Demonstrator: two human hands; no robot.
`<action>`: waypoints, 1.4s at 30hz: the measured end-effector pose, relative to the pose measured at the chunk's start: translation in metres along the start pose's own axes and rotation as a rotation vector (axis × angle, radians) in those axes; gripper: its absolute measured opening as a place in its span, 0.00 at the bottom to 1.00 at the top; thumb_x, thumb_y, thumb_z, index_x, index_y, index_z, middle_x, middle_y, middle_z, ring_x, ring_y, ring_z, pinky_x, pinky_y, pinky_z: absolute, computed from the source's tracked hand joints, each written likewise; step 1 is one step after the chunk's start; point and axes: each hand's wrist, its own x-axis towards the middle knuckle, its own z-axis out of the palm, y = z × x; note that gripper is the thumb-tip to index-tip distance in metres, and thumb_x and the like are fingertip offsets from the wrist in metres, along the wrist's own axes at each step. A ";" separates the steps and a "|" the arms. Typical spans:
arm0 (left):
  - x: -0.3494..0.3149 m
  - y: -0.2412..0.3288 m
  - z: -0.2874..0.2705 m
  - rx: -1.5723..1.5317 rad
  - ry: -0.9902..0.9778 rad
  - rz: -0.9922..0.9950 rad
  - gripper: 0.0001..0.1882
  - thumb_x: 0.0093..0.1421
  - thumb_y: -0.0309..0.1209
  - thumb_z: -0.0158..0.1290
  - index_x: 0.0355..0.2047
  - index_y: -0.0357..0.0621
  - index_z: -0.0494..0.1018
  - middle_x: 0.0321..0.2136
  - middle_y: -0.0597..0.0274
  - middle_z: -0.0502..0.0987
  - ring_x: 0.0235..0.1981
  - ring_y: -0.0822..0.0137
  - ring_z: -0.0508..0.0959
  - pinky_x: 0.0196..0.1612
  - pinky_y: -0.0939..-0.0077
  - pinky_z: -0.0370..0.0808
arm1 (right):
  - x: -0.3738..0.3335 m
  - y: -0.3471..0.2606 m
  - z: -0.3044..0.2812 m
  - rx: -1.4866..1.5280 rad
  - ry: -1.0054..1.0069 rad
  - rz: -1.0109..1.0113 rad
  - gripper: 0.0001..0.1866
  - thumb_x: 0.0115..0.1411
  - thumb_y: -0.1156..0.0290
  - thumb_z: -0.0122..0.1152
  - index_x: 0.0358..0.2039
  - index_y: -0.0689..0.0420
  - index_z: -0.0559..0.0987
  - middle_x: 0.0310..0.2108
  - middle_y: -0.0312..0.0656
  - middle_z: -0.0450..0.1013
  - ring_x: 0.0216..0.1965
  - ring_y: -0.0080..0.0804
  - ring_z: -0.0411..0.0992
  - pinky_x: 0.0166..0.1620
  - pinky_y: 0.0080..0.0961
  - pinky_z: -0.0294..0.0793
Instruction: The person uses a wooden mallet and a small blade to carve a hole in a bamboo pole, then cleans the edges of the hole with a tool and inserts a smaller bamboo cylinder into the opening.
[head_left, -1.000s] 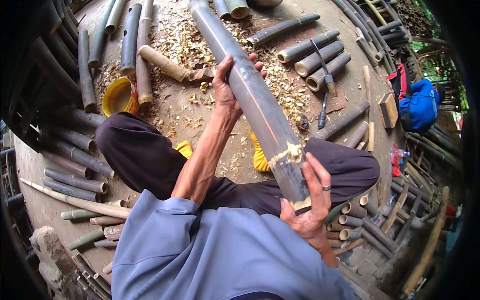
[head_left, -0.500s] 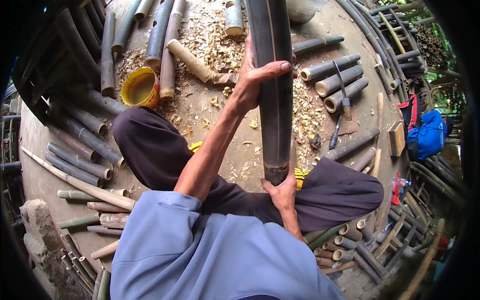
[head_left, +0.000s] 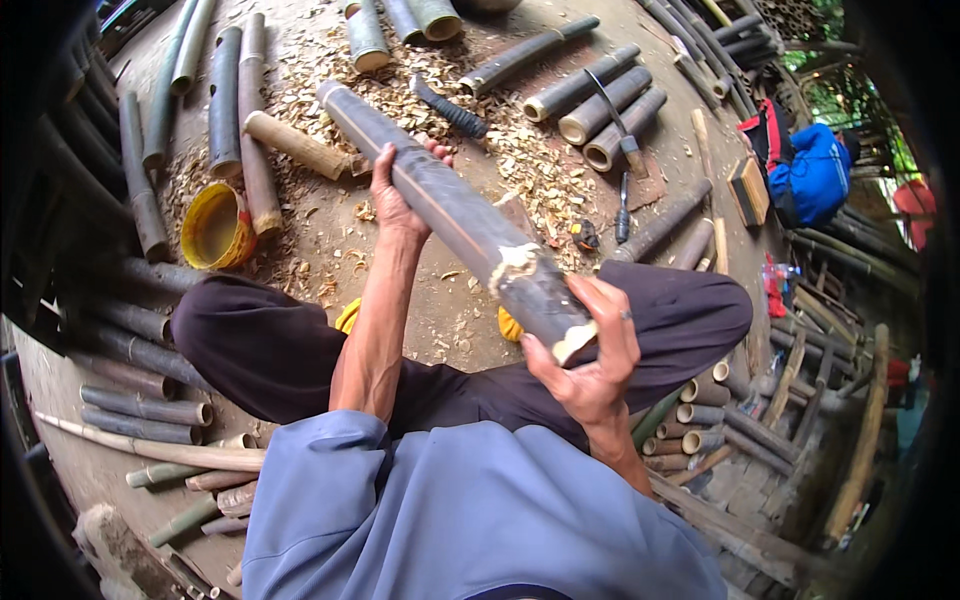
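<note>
Right hand [head_left: 590, 365]: clenched around the near cut end of a long dark bamboo pole [head_left: 455, 215], held slanting above the crossed legs. Left hand [head_left: 395, 195]: grasping the same pole at mid-length. Beyond, on the shaving-strewn floor [head_left: 440, 300]: yellow bowl [head_left: 215, 225], hammer [head_left: 615, 125], short bamboo sections [head_left: 600, 105], blue bag [head_left: 805, 175].

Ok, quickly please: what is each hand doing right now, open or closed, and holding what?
Left hand: closed around the middle of the dark bamboo pole.
Right hand: closed around the pole's near cut end.
</note>
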 end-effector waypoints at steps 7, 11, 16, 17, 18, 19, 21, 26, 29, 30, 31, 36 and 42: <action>0.012 0.007 -0.002 -0.138 -0.100 -0.064 0.35 0.51 0.47 0.55 0.47 0.26 0.62 0.36 0.45 0.75 0.36 0.54 0.77 0.43 0.63 0.77 | 0.016 -0.017 0.001 -0.007 0.019 -0.050 0.30 0.38 0.70 0.71 0.44 0.61 0.73 0.38 0.48 0.68 0.35 0.43 0.72 0.36 0.32 0.75; -0.003 0.018 -0.020 0.104 -0.012 -0.081 0.33 0.49 0.45 0.56 0.46 0.28 0.63 0.31 0.47 0.76 0.31 0.58 0.78 0.39 0.63 0.78 | -0.005 -0.025 0.006 -0.067 -0.262 0.326 0.30 0.39 0.69 0.70 0.42 0.62 0.68 0.37 0.54 0.69 0.38 0.54 0.72 0.38 0.40 0.73; -0.006 -0.004 -0.016 0.518 0.159 0.306 0.40 0.51 0.37 0.59 0.59 0.47 0.48 0.47 0.42 0.66 0.39 0.56 0.75 0.40 0.62 0.76 | -0.034 0.017 0.027 0.147 -0.597 0.855 0.45 0.39 0.66 0.71 0.57 0.61 0.60 0.46 0.59 0.70 0.50 0.53 0.69 0.50 0.38 0.69; -0.002 0.007 -0.019 0.499 0.164 0.375 0.42 0.51 0.37 0.59 0.60 0.46 0.47 0.48 0.42 0.66 0.42 0.55 0.74 0.43 0.61 0.75 | -0.044 0.036 0.049 0.139 -0.608 0.687 0.44 0.39 0.64 0.71 0.56 0.64 0.61 0.44 0.56 0.72 0.46 0.48 0.72 0.49 0.35 0.70; 0.001 0.018 -0.023 0.475 0.170 0.443 0.43 0.51 0.36 0.59 0.61 0.45 0.46 0.49 0.42 0.65 0.45 0.54 0.73 0.45 0.61 0.74 | -0.049 0.047 0.080 0.349 -0.553 0.666 0.43 0.39 0.63 0.71 0.54 0.65 0.63 0.42 0.53 0.73 0.42 0.43 0.73 0.45 0.33 0.72; 0.002 0.030 -0.024 0.575 0.246 0.500 0.44 0.51 0.35 0.59 0.62 0.44 0.44 0.50 0.43 0.64 0.49 0.55 0.70 0.49 0.62 0.72 | -0.047 0.052 0.106 0.545 -0.493 0.656 0.41 0.39 0.62 0.71 0.53 0.66 0.65 0.39 0.50 0.74 0.37 0.39 0.74 0.42 0.31 0.74; 0.002 0.050 -0.030 0.710 0.471 0.572 0.39 0.52 0.31 0.59 0.60 0.38 0.50 0.51 0.46 0.64 0.50 0.58 0.69 0.51 0.66 0.70 | -0.007 0.050 0.146 0.682 -0.514 0.739 0.39 0.40 0.60 0.70 0.51 0.66 0.67 0.35 0.47 0.73 0.30 0.32 0.74 0.34 0.26 0.75; 0.010 0.130 -0.157 1.045 1.395 0.797 0.33 0.41 0.25 0.62 0.49 0.36 0.62 0.38 0.53 0.69 0.36 0.60 0.71 0.41 0.68 0.71 | 0.116 0.069 0.269 0.762 -0.589 0.649 0.43 0.43 0.57 0.66 0.56 0.67 0.60 0.38 0.53 0.72 0.32 0.35 0.74 0.36 0.31 0.78; 0.020 0.137 -0.192 0.436 1.225 0.743 0.32 0.45 0.28 0.63 0.50 0.38 0.62 0.36 0.56 0.70 0.32 0.64 0.71 0.35 0.69 0.73 | 0.177 0.079 0.320 0.450 -0.389 0.353 0.43 0.51 0.58 0.59 0.61 0.66 0.52 0.42 0.59 0.70 0.36 0.39 0.74 0.40 0.37 0.78; 0.022 0.131 -0.193 0.224 1.152 0.647 0.27 0.49 0.29 0.62 0.47 0.40 0.62 0.34 0.56 0.71 0.27 0.65 0.73 0.30 0.72 0.76 | 0.179 0.088 0.321 0.379 -0.449 0.316 0.42 0.53 0.60 0.57 0.62 0.66 0.51 0.42 0.59 0.69 0.35 0.40 0.74 0.41 0.38 0.77; 0.026 0.129 -0.193 0.229 1.156 0.632 0.27 0.49 0.29 0.62 0.47 0.40 0.62 0.34 0.56 0.71 0.27 0.65 0.73 0.30 0.72 0.76 | 0.182 0.096 0.319 0.306 -0.506 0.279 0.41 0.54 0.62 0.56 0.63 0.66 0.50 0.43 0.59 0.69 0.34 0.41 0.74 0.42 0.39 0.77; 0.020 0.164 -0.208 0.084 0.989 0.633 0.14 0.53 0.30 0.61 0.34 0.45 0.66 0.24 0.63 0.71 0.20 0.68 0.74 0.22 0.74 0.75 | 0.105 0.089 0.306 0.359 -0.621 0.361 0.26 0.53 0.70 0.57 0.53 0.64 0.69 0.36 0.51 0.74 0.32 0.35 0.74 0.36 0.32 0.77; 0.015 0.158 -0.155 0.191 0.892 0.578 0.12 0.54 0.33 0.61 0.24 0.47 0.68 0.16 0.70 0.69 0.15 0.74 0.69 0.17 0.82 0.69 | 0.035 0.121 0.303 0.616 -0.728 0.659 0.19 0.56 0.70 0.58 0.47 0.64 0.73 0.31 0.45 0.76 0.29 0.27 0.75 0.31 0.21 0.75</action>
